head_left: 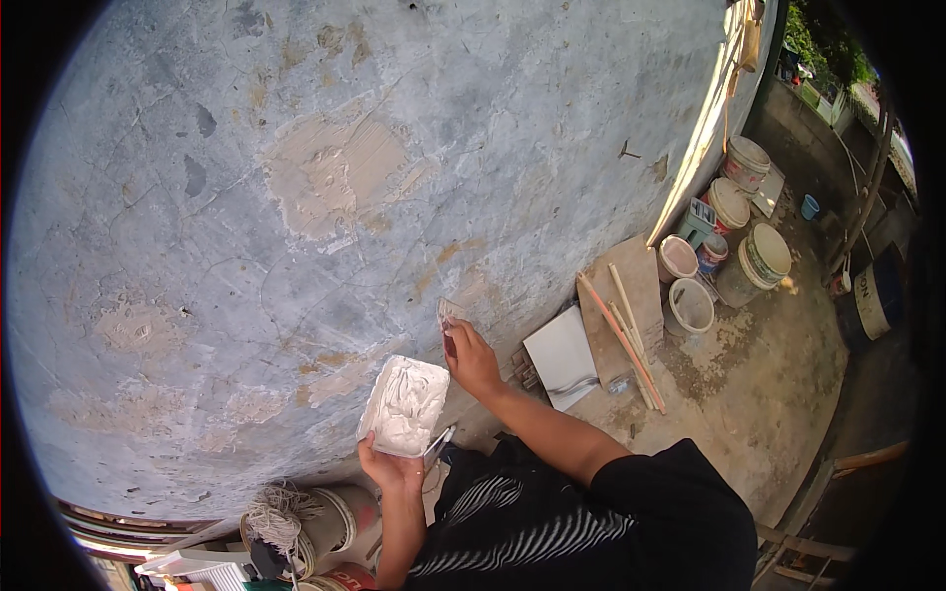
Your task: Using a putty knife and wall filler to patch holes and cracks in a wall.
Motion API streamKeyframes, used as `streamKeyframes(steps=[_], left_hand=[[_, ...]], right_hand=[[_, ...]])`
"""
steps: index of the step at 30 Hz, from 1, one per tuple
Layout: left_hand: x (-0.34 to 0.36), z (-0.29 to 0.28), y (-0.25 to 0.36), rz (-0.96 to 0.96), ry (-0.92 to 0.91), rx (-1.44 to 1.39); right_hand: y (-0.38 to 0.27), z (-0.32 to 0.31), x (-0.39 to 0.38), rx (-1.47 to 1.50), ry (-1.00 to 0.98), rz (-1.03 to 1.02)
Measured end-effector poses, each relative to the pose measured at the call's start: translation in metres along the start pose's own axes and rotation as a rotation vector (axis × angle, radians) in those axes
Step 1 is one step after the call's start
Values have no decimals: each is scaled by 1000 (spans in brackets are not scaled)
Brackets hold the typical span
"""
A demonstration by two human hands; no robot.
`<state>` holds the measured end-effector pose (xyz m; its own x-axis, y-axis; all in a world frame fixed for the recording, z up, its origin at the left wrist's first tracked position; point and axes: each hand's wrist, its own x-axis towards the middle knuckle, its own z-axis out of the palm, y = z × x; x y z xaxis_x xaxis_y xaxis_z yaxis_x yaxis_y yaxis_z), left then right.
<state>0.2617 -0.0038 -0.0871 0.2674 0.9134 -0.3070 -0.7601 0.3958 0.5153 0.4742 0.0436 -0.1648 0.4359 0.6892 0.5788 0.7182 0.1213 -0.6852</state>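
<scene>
My left hand (391, 471) grips a square board heaped with white putty (405, 404); my right hand (471, 360) presses a small metal scraper (450, 313) to the weathered grey wall (325, 177) — a few patches filled, most cracks bare.

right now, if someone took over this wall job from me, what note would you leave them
Left hand: holds a flat board heaped with white filler, a second tool tucked beneath it.
Right hand: grip on a small scraper, blade pressed to the grey wall.
Done: tan filled patches already sit higher and left on the wall.
Left: cracks and bare worn spots show across the rest.
Buckets stand on the ground to the right.
</scene>
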Motion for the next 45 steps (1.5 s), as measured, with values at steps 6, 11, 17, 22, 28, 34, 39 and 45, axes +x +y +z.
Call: streamKeyframes(steps=[6, 11, 17, 22, 28, 34, 39, 45], left_hand=[[-1, 7, 0, 6, 12, 2], [-7, -1, 3, 45, -10, 7], [-6, -2, 3, 32, 2, -13], [-2, -1, 3, 34, 11, -3], [7, 7, -1, 18, -16, 14], [6, 4, 1, 27, -25, -8], [-1, -7, 3, 61, -4, -4], [-4, 0, 7, 76, -32, -18]], right_hand=[[24, -18, -14, 92, -97, 2], [27, -58, 14, 23, 173, 242], [11, -17, 39, 34, 165, 238], [2, -5, 31, 45, 113, 220], [-4, -12, 6, 85, -32, 135], [24, -58, 11, 224, 26, 193], [32, -53, 42, 79, 115, 298], [17, -8, 39, 64, 159, 265]])
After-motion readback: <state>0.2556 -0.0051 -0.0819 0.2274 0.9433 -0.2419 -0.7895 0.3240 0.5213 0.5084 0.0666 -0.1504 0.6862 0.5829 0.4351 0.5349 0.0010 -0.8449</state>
